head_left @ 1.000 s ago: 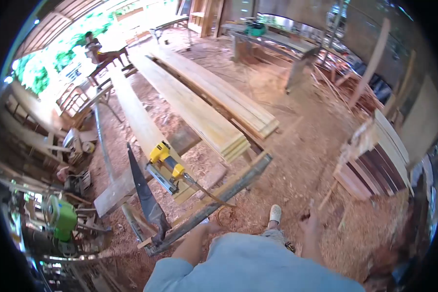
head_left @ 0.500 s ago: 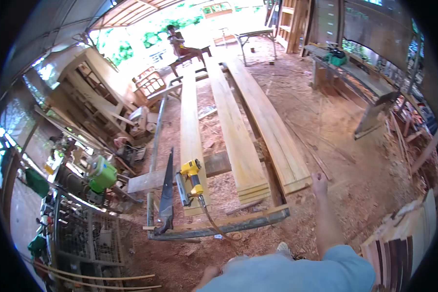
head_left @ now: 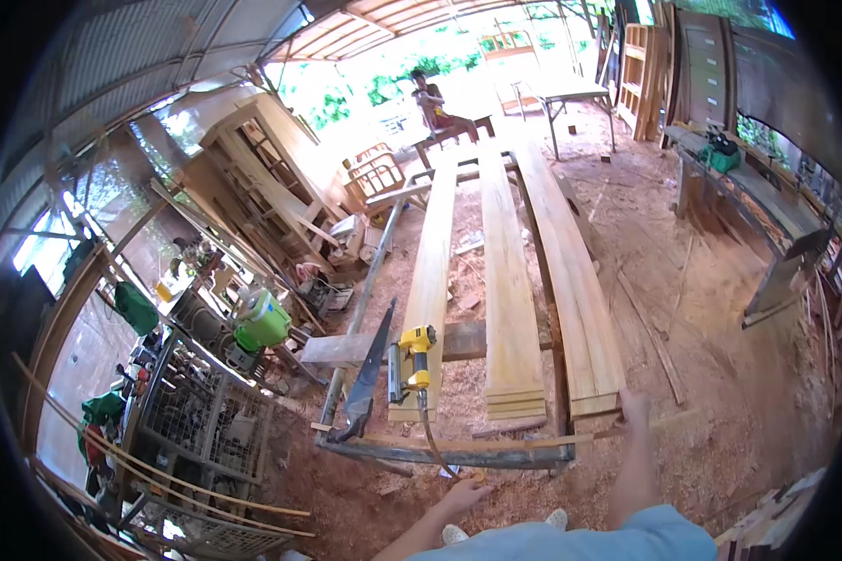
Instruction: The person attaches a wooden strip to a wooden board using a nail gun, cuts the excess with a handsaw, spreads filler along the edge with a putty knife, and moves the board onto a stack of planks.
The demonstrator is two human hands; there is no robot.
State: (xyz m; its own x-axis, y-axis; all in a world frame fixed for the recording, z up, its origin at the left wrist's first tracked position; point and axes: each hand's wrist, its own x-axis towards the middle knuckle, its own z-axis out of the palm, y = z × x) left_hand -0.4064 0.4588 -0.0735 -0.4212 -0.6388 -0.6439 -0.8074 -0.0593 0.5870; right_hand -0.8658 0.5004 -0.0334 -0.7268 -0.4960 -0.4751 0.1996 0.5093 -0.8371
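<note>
My right hand (head_left: 634, 408) is at the near corner of the right-hand stack of wooden boards (head_left: 575, 323). It is blurred, and I cannot tell whether its fingers grip the boards. A thin wooden strip (head_left: 669, 420) passes close to that hand. Low in the view, my left hand (head_left: 466, 496) has its fingers out, near the air hose (head_left: 434, 439). That hose leads to a yellow nail gun (head_left: 419, 360) resting on the left board (head_left: 430, 271). Beside it a handsaw (head_left: 370, 369) leans at the frame's corner. Another board stack (head_left: 510, 309) lies in the middle.
A metal frame (head_left: 477, 456) with a crosspiece (head_left: 346, 350) supports the boards. To the left are a green container (head_left: 262, 320) and a wire cage (head_left: 206, 411). A workbench (head_left: 748, 187) stands right. A person (head_left: 435, 107) sits at the far end. Shavings cover the ground.
The view has shifted, so the boards appear further right and lower. My left hand has come forward into view near the hose. My right hand is now against the boards' near corner.
</note>
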